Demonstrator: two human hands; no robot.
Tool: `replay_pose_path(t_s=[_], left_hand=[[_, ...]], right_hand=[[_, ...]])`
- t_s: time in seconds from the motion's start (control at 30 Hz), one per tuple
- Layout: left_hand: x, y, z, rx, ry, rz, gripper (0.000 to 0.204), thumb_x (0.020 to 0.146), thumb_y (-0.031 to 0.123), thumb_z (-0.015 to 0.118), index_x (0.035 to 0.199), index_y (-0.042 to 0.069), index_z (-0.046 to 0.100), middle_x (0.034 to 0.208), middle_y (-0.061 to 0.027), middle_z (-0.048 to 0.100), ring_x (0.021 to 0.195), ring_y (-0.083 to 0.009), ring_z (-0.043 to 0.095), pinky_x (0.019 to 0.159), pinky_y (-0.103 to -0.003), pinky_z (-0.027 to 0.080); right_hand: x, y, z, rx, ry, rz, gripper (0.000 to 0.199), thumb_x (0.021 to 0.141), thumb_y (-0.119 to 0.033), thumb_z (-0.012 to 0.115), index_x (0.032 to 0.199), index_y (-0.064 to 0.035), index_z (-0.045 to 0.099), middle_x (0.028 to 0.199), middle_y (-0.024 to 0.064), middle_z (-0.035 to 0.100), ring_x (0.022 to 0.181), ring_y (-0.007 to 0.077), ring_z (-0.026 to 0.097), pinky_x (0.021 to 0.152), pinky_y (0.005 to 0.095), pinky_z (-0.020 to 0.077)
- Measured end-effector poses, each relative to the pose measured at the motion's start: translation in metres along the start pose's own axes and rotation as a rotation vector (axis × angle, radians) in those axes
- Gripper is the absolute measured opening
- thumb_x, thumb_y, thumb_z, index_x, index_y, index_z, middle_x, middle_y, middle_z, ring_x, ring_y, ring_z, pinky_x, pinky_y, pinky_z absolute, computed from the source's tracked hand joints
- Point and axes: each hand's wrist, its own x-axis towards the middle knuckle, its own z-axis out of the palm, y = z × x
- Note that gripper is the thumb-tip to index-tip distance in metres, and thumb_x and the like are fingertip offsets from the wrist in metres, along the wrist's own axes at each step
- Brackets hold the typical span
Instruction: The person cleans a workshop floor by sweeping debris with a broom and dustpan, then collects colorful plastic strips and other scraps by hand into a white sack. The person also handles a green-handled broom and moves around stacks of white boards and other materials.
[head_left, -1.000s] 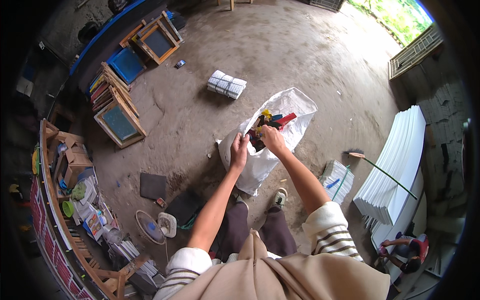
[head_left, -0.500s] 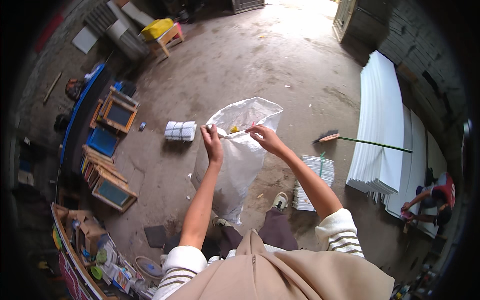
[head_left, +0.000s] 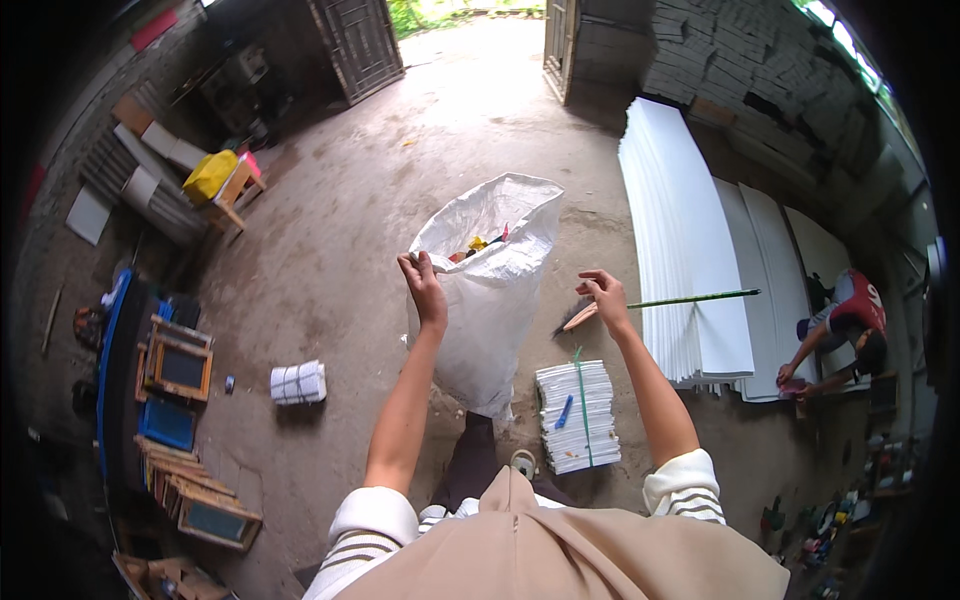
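A large white woven sack (head_left: 475, 320) stands in front of me with its mouth wide open. Bits of yellow, red and dark litter (head_left: 478, 245) show inside it. My left hand (head_left: 425, 288) pinches the sack's rim at the near left corner. Off to the right of the sack, my right hand (head_left: 604, 296) is in the air, fingers loosely bent and apart, holding nothing. Behind it in the picture is a broom (head_left: 690, 299) with a green handle and dark bristles. Below that hand lies a tied bundle of white strips (head_left: 580, 425) with a blue cutter knife (head_left: 564, 411) on top.
A tied white roll (head_left: 298, 383) rests on the floor at left. Wooden frames (head_left: 182, 365) lean along the left side. Tall white sheets (head_left: 680, 250) stand at right, where another person (head_left: 845, 325) crouches. A stool with a yellow bundle (head_left: 210, 176) stands far left; a doorway is ahead.
My right hand has let go of the sack's rim and moved right. The sack's mouth has opened wider. My view has tilted up and turned right, bringing the doorway in.
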Motion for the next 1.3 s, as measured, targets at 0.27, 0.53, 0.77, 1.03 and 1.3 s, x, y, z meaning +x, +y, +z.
replay_pose_path(t_s=[0.27, 0.53, 0.77, 1.03, 1.3], left_hand=[[0.076, -0.11, 0.152, -0.202, -0.258, -0.157, 0.017, 0.092, 0.02, 0.041, 0.084, 0.006, 0.033, 0.079, -0.0006, 0.035, 0.073, -0.0096, 0.034, 0.072, -0.023, 0.032], [0.123, -0.172, 0.272, -0.137, -0.453, -0.273, 0.015, 0.092, 0.02, 0.039, 0.09, 0.007, 0.033, 0.084, -0.0025, 0.037, 0.076, -0.0095, 0.037, 0.074, -0.023, 0.034], [0.117, -0.256, 0.359, 0.067, -0.563, -0.331, 0.016, 0.092, 0.021, 0.039, 0.088, 0.007, 0.033, 0.082, -0.0022, 0.037, 0.074, -0.0095, 0.036, 0.071, -0.024, 0.034], [0.069, -0.324, 0.453, 0.181, -0.82, -0.372, 0.018, 0.092, 0.022, 0.04, 0.086, 0.006, 0.035, 0.081, -0.0015, 0.036, 0.076, -0.0099, 0.035, 0.07, -0.024, 0.034], [0.068, -0.352, 0.499, 0.087, -0.911, -0.558, 0.019, 0.092, 0.025, 0.041, 0.09, 0.006, 0.041, 0.082, -0.0001, 0.044, 0.073, -0.0067, 0.04, 0.066, -0.022, 0.036]], right_hand=[[0.043, 0.055, -0.1, 0.095, 0.459, 0.291, 0.018, 0.084, -0.01, 0.045, 0.097, -0.0058, 0.058, 0.081, 0.0048, 0.062, 0.067, 0.011, 0.06, 0.054, 0.0225, 0.0439], [0.023, 0.106, -0.158, 0.257, 0.831, 0.474, 0.02, 0.083, -0.012, 0.043, 0.096, -0.0055, 0.058, 0.078, 0.005, 0.06, 0.062, 0.0098, 0.058, 0.052, 0.0212, 0.0422], [0.058, 0.159, -0.226, 0.348, 1.038, 0.466, 0.021, 0.084, -0.012, 0.044, 0.102, -0.0048, 0.052, 0.08, 0.0062, 0.059, 0.063, 0.0113, 0.058, 0.052, 0.0224, 0.0417], [0.115, 0.268, -0.317, 0.239, 1.429, 0.563, 0.054, 0.082, -0.014, 0.054, 0.129, -0.0053, 0.029, 0.119, 0.0122, 0.04, 0.076, 0.0133, 0.053, 0.058, 0.0265, 0.0444], [0.139, 0.294, -0.364, 0.227, 1.474, 0.568, 0.042, 0.082, -0.016, 0.055, 0.117, -0.0005, 0.04, 0.118, 0.0104, 0.044, 0.083, 0.0191, 0.055, 0.064, 0.0293, 0.0474]])
